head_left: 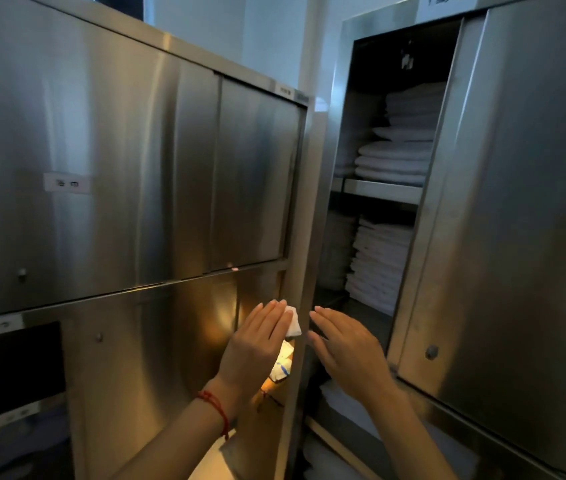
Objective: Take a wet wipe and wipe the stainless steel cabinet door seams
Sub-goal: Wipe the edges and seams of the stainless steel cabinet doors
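The wet wipe [293,321] is already in use: the left hand [257,344] presses it flat under straight fingers against the vertical seam at the right edge of the lower cabinet door [156,358]. The right hand [347,351] hovers open, holding nothing. Most seams look undone. One wipe, two hands, two cabinets.

Dim, cool-toned wide-angle view with bowed edges, soft daylight from the upper left, a warm orange glow reflected on the steel door [170,341], deep shadow lower left, and slight overall blur.
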